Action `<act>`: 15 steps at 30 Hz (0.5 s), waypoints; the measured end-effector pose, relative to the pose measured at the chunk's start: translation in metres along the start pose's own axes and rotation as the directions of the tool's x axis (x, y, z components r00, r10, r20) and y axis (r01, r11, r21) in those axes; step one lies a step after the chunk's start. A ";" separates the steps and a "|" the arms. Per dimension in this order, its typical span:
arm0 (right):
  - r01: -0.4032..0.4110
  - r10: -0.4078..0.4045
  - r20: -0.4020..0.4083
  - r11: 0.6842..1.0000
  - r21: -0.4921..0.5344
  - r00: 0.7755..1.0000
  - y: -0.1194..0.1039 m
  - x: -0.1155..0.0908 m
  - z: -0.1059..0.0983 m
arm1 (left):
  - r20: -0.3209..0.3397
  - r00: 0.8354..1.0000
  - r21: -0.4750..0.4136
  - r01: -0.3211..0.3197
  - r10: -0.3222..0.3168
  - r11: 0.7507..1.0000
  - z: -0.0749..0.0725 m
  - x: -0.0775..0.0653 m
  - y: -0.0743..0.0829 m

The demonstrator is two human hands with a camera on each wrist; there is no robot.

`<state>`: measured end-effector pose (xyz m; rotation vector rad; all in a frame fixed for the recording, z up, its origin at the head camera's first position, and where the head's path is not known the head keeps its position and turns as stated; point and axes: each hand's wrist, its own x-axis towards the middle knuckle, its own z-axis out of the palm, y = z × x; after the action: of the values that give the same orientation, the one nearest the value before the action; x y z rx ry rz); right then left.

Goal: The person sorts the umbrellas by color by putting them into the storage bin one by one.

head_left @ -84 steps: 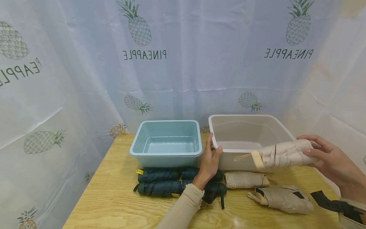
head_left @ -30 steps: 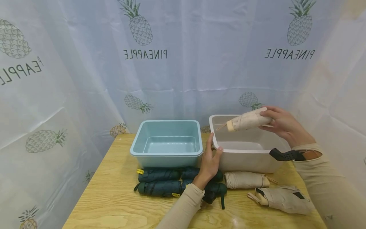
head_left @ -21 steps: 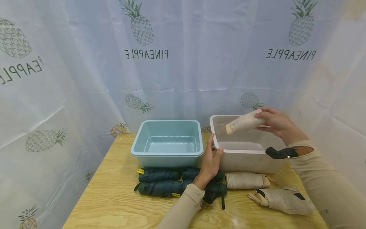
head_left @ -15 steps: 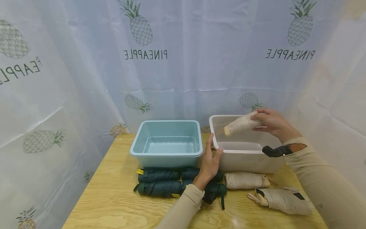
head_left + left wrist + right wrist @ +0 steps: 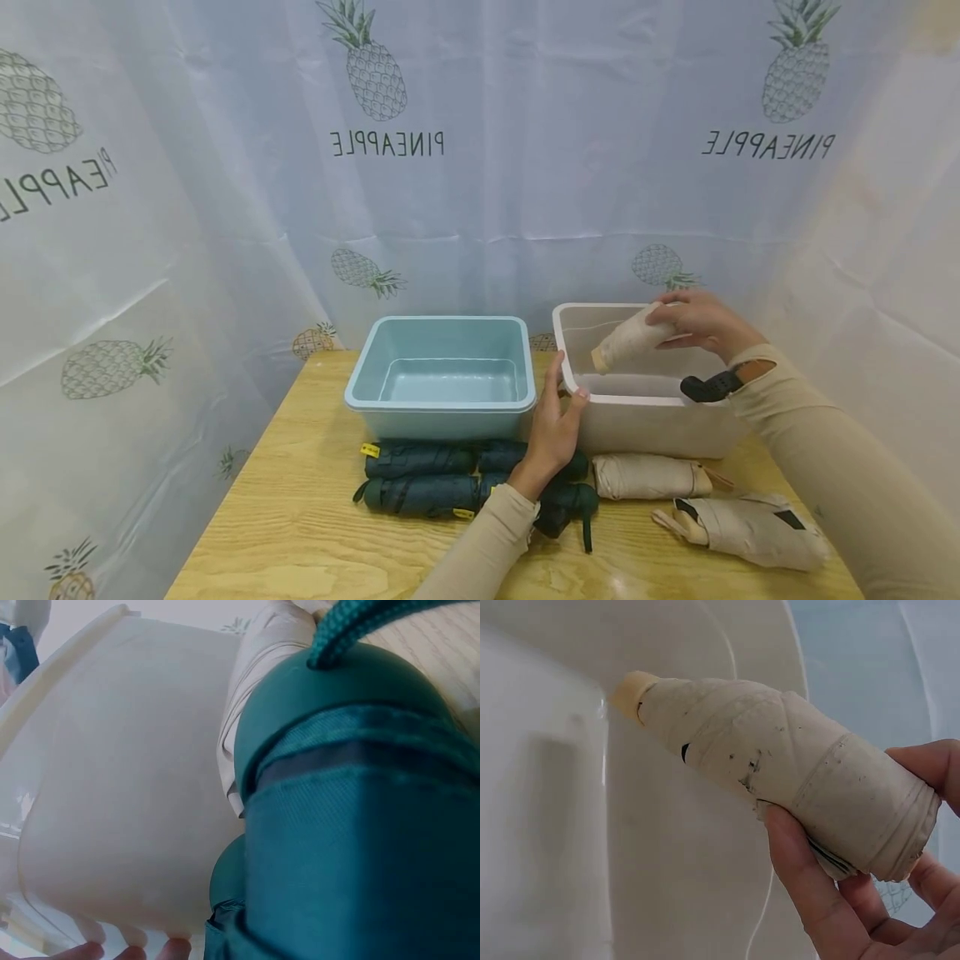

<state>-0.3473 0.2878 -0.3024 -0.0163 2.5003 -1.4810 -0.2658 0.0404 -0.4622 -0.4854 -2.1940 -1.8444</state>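
In the head view, my right hand holds a beige folded umbrella by one end, inside the mouth of the off-white bin. The umbrella tilts down to the left, its pale yellow handle end lowest. The right wrist view shows thumb and fingers around the wrapped umbrella. My left hand rests against the bin's front left corner, fingers straight along the side and thumb at the rim; fingertips touch the wall in the left wrist view.
A light blue bin stands left of the off-white one. Several dark green folded umbrellas lie in front, partly behind the left wrist. Two beige umbrellas lie at the right, the nearer one loosely wrapped. A patterned curtain hangs behind.
My right hand has carried the beige umbrella from right of the off-white bin leftward over the rim, then lowered and tilted it more steeply. My left hand stays at the bin's corner.
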 end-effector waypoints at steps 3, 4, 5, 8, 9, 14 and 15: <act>-0.007 0.008 0.019 0.999 -0.047 1.000 0.000 0.005 0.001 | -0.001 1.000 0.002 0.000 0.000 1.000 0.000 0.000 0.000; -0.011 0.012 0.023 0.998 -0.059 1.000 0.000 0.007 0.002 | -0.002 1.000 0.005 -0.003 0.003 1.000 0.000 0.000 0.000; -0.013 0.015 0.026 0.998 -0.069 1.000 -0.001 0.008 0.003 | -0.004 1.000 0.007 -0.004 0.004 1.000 0.000 0.000 0.000; -0.018 0.021 0.022 0.995 -0.102 1.000 -0.002 0.013 0.008 | -0.011 1.000 0.011 -0.009 0.009 1.000 0.001 0.000 0.001; -0.020 0.022 0.019 0.994 -0.112 1.000 -0.002 0.014 0.009 | -0.012 1.000 0.012 -0.008 0.008 1.000 0.001 0.000 0.001; -0.036 0.038 0.007 0.990 -0.138 0.999 -0.003 0.023 0.017 | -0.002 1.000 0.006 0.001 -0.001 1.000 -0.001 -0.001 0.001; -0.039 0.040 0.010 0.989 -0.141 0.999 -0.004 0.024 0.018 | 0.000 1.000 0.004 0.001 -0.001 1.000 -0.001 -0.001 0.001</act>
<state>-0.3677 0.2671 -0.3124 -0.0006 2.5739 -1.2833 -0.2650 0.0392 -0.4615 -0.4829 -2.1978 -1.8403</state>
